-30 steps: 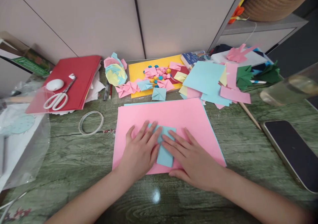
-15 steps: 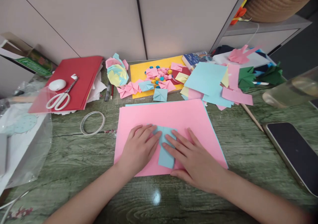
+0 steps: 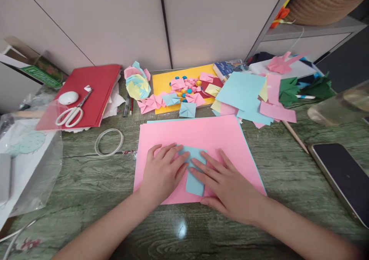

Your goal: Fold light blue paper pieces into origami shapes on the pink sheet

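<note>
A folded light-blue sheet of paper (image 3: 195,183) lies on pink paper sheets (image 3: 187,131), which have a blue sheet peeking out beneath them. My left hand (image 3: 163,171) rests on its upper left part, fingertips pressing the paper flat. From the other side, my right hand (image 3: 226,183) lays its spread fingers across the right edge and middle of the folded paper. Neither hand grips anything; both lie flat with fingers stretched. Part of the blue paper's upper left is hidden under my left fingers.
Left of the pink sheets are a tape roll (image 3: 108,142) and white-handled scissors (image 3: 73,112) on a red folder (image 3: 92,79). Behind lie folded paper pieces (image 3: 187,110) and blue squares (image 3: 239,90). A phone (image 3: 340,175) and a glass (image 3: 337,108) stand at right.
The whole view has shifted slightly, moving things a little to the right. My left fingers look slightly more bent; the folded paper stays in place on the pink sheets.
</note>
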The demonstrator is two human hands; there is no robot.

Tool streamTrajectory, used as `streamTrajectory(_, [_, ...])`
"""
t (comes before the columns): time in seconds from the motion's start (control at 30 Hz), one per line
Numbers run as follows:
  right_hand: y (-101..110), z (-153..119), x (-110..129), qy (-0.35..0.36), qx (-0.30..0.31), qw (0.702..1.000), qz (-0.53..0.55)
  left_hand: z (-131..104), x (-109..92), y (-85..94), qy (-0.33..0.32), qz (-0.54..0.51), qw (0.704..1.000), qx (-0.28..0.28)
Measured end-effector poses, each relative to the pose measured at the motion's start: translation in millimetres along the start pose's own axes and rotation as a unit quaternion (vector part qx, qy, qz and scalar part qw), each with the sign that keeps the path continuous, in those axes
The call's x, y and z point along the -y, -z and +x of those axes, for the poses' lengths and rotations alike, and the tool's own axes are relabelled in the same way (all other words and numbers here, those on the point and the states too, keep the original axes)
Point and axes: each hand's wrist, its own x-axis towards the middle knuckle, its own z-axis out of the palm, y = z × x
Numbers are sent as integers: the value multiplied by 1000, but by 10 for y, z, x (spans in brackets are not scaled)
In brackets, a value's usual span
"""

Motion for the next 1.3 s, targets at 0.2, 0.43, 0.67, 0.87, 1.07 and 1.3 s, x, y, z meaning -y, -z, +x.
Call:
streamTrajectory(0.2, [10, -1, 0, -5, 11, 1000, 2, 4, -5, -8, -6, 15, 1000, 6])
streamTrajectory(0.43, [11, -10, 14, -9, 7, 1000, 6, 11, -24, 15, -18, 35, 999, 21])
streamTrajectory(0.67, [2, -6, 10, -9, 1, 1000, 3, 21, -48, 36, -9, 31, 999, 33])
streamTrajectory(0.87, [-6, -5, 12, -8, -4, 1000, 0, 22, -62, 51, 1, 28, 998, 49])
streamTrajectory(1.07, [-35, -22, 10, -11, -29, 1000, -6, 20, -74, 72, 6, 21, 997, 67])
streamTrajectory(1.3, [-45, -26, 8, -6, -30, 1000, -5, 25, -87, 96, 8, 23, 997, 75])
